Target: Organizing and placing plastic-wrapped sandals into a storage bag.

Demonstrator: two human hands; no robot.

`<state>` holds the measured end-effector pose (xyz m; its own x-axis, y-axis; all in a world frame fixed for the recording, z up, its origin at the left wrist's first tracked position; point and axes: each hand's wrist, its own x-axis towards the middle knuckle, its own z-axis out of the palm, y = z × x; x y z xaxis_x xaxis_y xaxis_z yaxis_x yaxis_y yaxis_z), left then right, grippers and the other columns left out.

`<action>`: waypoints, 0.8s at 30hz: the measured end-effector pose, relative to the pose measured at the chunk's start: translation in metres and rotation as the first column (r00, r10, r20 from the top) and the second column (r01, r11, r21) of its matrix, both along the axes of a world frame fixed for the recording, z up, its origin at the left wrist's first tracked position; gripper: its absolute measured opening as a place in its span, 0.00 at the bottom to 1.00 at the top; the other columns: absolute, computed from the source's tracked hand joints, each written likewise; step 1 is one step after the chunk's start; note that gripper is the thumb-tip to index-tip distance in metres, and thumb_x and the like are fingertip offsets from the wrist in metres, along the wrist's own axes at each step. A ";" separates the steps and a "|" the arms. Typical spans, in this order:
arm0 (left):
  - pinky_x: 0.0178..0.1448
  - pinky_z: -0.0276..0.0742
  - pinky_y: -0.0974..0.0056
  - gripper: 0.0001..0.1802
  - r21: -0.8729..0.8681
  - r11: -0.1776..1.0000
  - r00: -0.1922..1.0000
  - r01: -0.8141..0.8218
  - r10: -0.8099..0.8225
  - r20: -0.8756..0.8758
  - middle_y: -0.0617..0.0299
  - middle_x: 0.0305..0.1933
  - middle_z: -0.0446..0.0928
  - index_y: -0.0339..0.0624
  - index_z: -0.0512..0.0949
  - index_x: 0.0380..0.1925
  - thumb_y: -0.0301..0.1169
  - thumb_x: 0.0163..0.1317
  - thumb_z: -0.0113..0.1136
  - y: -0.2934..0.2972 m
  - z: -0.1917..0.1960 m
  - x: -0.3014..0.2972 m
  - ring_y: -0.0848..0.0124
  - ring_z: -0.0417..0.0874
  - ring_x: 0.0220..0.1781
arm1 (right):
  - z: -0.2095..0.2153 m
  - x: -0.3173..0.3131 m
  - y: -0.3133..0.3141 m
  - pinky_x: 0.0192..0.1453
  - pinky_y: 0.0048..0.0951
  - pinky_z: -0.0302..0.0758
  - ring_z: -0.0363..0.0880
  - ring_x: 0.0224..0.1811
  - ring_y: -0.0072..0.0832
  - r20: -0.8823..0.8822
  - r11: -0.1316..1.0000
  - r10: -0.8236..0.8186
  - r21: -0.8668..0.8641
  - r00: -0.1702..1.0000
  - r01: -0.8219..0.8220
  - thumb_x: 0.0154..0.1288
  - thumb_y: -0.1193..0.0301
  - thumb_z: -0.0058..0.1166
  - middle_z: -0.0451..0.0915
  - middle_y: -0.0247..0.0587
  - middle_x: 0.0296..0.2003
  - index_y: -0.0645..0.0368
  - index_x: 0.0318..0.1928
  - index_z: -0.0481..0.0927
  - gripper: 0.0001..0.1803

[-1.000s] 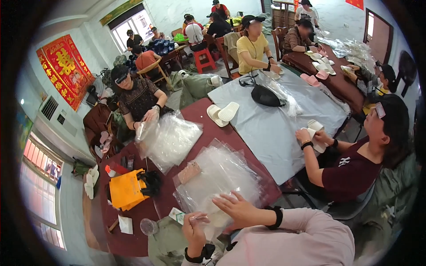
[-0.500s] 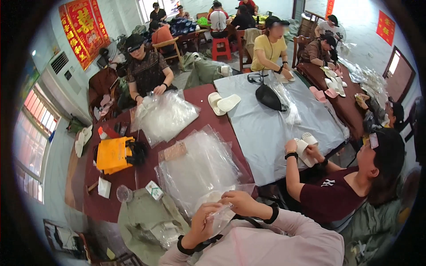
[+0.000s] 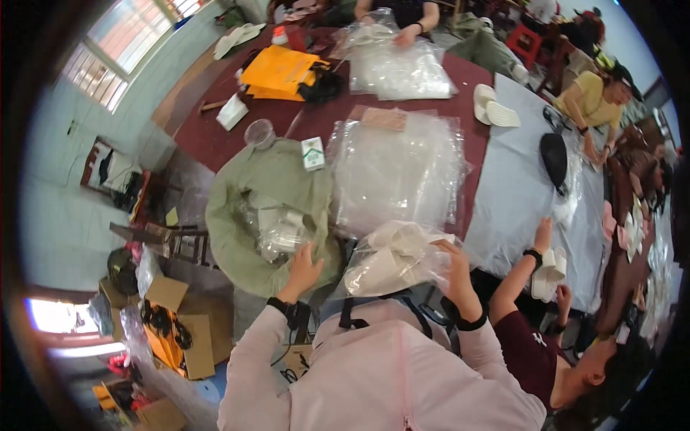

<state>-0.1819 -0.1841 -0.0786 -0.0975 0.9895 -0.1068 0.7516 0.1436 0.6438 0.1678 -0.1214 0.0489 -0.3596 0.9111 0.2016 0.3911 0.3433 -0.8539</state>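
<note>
One slipper bag in right hand

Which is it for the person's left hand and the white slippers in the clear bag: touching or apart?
Apart. The head view shows the left hand to the left of the white slippers, with green sack visible between them.

Pale walls; a bright barred window; a dark-red table; a red stool.
</note>
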 end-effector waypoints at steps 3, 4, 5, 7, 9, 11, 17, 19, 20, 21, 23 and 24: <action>0.64 0.58 0.51 0.32 -0.166 0.978 0.964 -0.127 0.082 -0.253 0.45 0.58 0.64 0.37 0.62 0.57 0.39 0.54 0.57 -0.027 -0.038 -0.035 0.47 0.61 0.62 | 0.006 -0.013 -0.003 0.44 0.28 0.72 0.77 0.40 0.40 -0.137 0.989 0.010 -0.144 0.990 -0.029 0.43 0.82 0.53 0.77 0.47 0.36 0.66 0.38 0.75 0.15; 0.64 0.57 0.50 0.34 -0.235 0.964 0.958 -0.127 0.058 -0.279 0.43 0.60 0.62 0.37 0.61 0.58 0.43 0.54 0.57 -0.033 -0.046 -0.048 0.46 0.60 0.62 | 0.009 -0.019 -0.003 0.44 0.28 0.72 0.77 0.39 0.38 -0.212 0.976 -0.005 -0.213 0.977 -0.041 0.47 0.80 0.55 0.77 0.46 0.36 0.66 0.39 0.76 0.14; 0.64 0.57 0.49 0.36 -0.301 0.945 0.952 -0.128 0.033 -0.303 0.42 0.61 0.61 0.38 0.61 0.58 0.46 0.53 0.57 -0.039 -0.054 -0.059 0.44 0.59 0.63 | 0.014 -0.029 -0.006 0.44 0.28 0.72 0.77 0.39 0.38 -0.214 0.975 0.013 -0.214 0.977 -0.060 0.47 0.80 0.55 0.77 0.46 0.36 0.66 0.39 0.76 0.14; 0.65 0.55 0.49 0.38 -0.368 0.921 0.964 -0.129 0.029 -0.265 0.42 0.63 0.58 0.39 0.60 0.59 0.49 0.53 0.57 -0.047 -0.070 -0.077 0.44 0.57 0.65 | 0.022 -0.050 -0.013 0.46 0.28 0.70 0.75 0.39 0.28 -0.593 0.898 -0.183 -0.426 0.784 -0.113 0.59 0.78 0.52 0.77 0.41 0.35 0.66 0.35 0.78 0.05; 0.66 0.54 0.49 0.40 -0.435 0.894 0.976 -0.107 0.011 -0.218 0.41 0.65 0.56 0.41 0.59 0.60 0.52 0.52 0.57 -0.047 -0.073 -0.089 0.44 0.55 0.67 | 0.009 -0.065 -0.007 0.45 0.29 0.71 0.75 0.39 0.28 -0.222 0.972 -0.158 -0.209 0.962 0.111 0.59 0.78 0.52 0.77 0.42 0.35 0.65 0.35 0.78 0.05; 0.65 0.56 0.50 0.43 -0.603 0.798 0.998 0.007 0.037 0.060 0.41 0.64 0.59 0.42 0.61 0.60 0.56 0.48 0.59 -0.034 -0.052 -0.084 0.44 0.59 0.65 | 0.009 -0.085 0.000 0.44 0.28 0.71 0.75 0.39 0.29 -0.137 0.990 0.026 -0.132 0.990 -0.044 0.60 0.77 0.52 0.77 0.43 0.36 0.64 0.37 0.78 0.05; 0.63 0.61 0.56 0.42 -0.548 0.820 0.954 0.164 -0.273 -0.124 0.40 0.60 0.65 0.46 0.55 0.64 0.52 0.52 0.55 -0.067 -0.087 -0.118 0.47 0.65 0.62 | -0.035 -0.206 0.017 0.43 0.29 0.72 0.75 0.39 0.31 -0.413 0.955 0.121 -0.199 0.903 -0.219 0.59 0.78 0.50 0.77 0.44 0.41 0.64 0.41 0.78 0.09; 0.63 0.62 0.57 0.41 -0.500 0.827 0.892 0.256 -0.402 -0.208 0.41 0.59 0.66 0.46 0.56 0.64 0.51 0.52 0.55 -0.074 -0.110 -0.151 0.47 0.66 0.61 | -0.033 -0.251 0.025 0.44 0.31 0.72 0.76 0.41 0.35 -0.244 0.974 0.192 -0.075 0.951 -0.215 0.59 0.79 0.49 0.77 0.45 0.43 0.63 0.42 0.78 0.11; 0.63 0.63 0.57 0.40 -0.485 0.827 0.856 0.285 -0.448 -0.259 0.41 0.59 0.66 0.46 0.57 0.63 0.51 0.53 0.55 -0.089 -0.119 -0.150 0.47 0.67 0.61 | -0.032 -0.274 0.025 0.45 0.33 0.72 0.76 0.43 0.38 -0.077 0.966 0.256 0.045 0.964 -0.253 0.58 0.80 0.47 0.76 0.46 0.45 0.62 0.43 0.77 0.12; 0.63 0.63 0.57 0.40 -0.462 0.822 0.810 0.334 -0.500 -0.305 0.42 0.58 0.67 0.46 0.58 0.63 0.50 0.53 0.54 -0.098 -0.133 -0.147 0.48 0.67 0.61 | -0.038 -0.291 0.025 0.45 0.33 0.72 0.76 0.43 0.38 -0.071 0.968 0.249 0.048 0.966 -0.246 0.58 0.80 0.47 0.76 0.46 0.45 0.62 0.43 0.77 0.12; 0.62 0.64 0.58 0.38 -0.425 0.797 0.696 0.430 -0.592 -0.407 0.43 0.58 0.68 0.47 0.59 0.62 0.50 0.53 0.54 -0.097 -0.147 -0.159 0.48 0.68 0.60 | -0.054 -0.321 0.028 0.48 0.37 0.71 0.74 0.46 0.45 0.079 0.924 0.375 0.044 0.923 -0.379 0.53 0.81 0.46 0.76 0.46 0.46 0.59 0.45 0.77 0.17; 0.62 0.64 0.58 0.37 -0.407 0.776 0.628 0.483 -0.630 -0.457 0.43 0.58 0.68 0.47 0.59 0.62 0.49 0.53 0.54 -0.089 -0.147 -0.169 0.48 0.68 0.60 | -0.056 -0.331 0.028 0.48 0.37 0.71 0.74 0.46 0.45 0.083 0.930 0.360 0.048 0.929 -0.364 0.53 0.81 0.46 0.76 0.46 0.46 0.59 0.45 0.77 0.17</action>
<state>-0.3507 -0.2733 -0.2256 0.3513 0.8252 -0.4424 0.9343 -0.3399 0.1079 -0.1629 -0.0934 -0.0075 -0.6782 0.7027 0.2151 0.2892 0.5243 -0.8009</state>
